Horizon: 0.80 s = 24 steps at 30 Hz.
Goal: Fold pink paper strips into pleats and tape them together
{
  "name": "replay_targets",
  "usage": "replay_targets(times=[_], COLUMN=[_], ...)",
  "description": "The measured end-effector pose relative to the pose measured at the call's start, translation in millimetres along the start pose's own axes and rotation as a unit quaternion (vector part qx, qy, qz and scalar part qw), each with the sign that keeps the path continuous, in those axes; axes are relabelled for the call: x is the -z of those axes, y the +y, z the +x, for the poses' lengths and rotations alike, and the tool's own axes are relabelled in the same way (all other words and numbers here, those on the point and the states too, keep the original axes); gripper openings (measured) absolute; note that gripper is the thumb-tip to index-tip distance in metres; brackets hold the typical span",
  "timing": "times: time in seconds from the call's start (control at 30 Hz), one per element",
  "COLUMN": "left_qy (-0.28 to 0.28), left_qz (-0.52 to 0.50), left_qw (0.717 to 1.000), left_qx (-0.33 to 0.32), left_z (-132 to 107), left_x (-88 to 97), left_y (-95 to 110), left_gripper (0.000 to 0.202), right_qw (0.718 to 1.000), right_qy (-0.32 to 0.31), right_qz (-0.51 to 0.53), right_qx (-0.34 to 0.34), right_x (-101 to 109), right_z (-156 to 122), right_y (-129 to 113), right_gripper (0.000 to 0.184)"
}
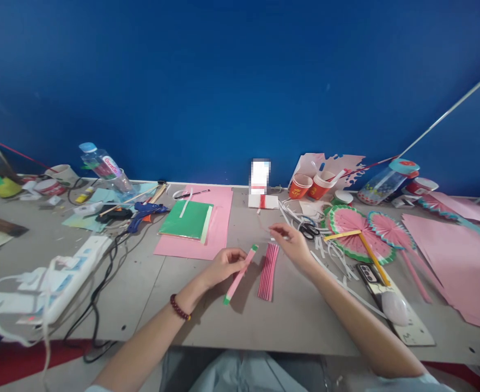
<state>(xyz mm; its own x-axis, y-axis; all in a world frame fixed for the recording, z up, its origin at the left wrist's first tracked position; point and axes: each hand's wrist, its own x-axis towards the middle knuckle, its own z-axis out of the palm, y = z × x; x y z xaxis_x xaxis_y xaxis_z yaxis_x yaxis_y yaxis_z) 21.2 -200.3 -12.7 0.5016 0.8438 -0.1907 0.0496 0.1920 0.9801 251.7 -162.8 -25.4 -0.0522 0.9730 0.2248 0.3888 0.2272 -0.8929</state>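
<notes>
My left hand point(223, 265) is closed round a folded pink paper strip with green ends point(240, 274), held slantwise just above the grey table point(150, 283). A second pleated pink paper piece point(268, 271) lies flat on the table right beside it. My right hand point(291, 245) hovers just past the top of that pleated piece, its thumb and forefinger pinched together; whether it holds anything is too small to see. A dark bead bracelet point(180, 307) is on my left wrist.
Green card on a pink sheet point(190, 220) lies behind the left hand. Watermelon paper fans point(354, 228), scissors point(309, 231), red paper cups point(311, 187), a phone point(370, 272) and a ruler point(411, 321) are on the right. A glue gun point(141, 210), bottle point(103, 163) and power strip point(72, 272) are on the left.
</notes>
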Motion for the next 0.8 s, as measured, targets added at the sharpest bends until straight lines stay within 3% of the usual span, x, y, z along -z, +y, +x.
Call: replay_targets(times=[0.07, 0.17, 0.3, 0.43, 0.6, 0.8], left_qy=[0.014, 0.034, 0.041, 0.044, 0.038, 0.033], left_qz=[-0.025, -0.054, -0.067, -0.060, -0.059, -0.072], left_qw=[1.000, 0.998, 0.997, 0.997, 0.998, 0.997], left_qx=[0.003, -0.003, -0.004, 0.002, 0.003, -0.002], left_z=[0, -1, -1, -1, -1, -1], left_x=[1.7, 3.8, 4.4, 3.7, 4.7, 6.8], left_y=[0, 0, 3, 6, 5, 1], left_gripper=[0.026, 0.021, 0.019, 0.018, 0.018, 0.017], right_qw=[0.982, 0.931, 0.881, 0.855, 0.868, 0.933], right_qy=[0.060, 0.077, 0.044, 0.020, 0.054, 0.238], right_qz=[-0.171, -0.353, -0.470, -0.517, -0.493, -0.270], right_qx=[0.056, 0.054, 0.026, 0.024, 0.038, 0.026], right_x=[22, 48, 60, 58, 55, 70], right_z=[10, 18, 18, 15, 15, 27], right_y=[11, 28, 38, 37, 31, 44], right_gripper=[0.018, 0.020, 0.019, 0.021, 0.022, 0.017])
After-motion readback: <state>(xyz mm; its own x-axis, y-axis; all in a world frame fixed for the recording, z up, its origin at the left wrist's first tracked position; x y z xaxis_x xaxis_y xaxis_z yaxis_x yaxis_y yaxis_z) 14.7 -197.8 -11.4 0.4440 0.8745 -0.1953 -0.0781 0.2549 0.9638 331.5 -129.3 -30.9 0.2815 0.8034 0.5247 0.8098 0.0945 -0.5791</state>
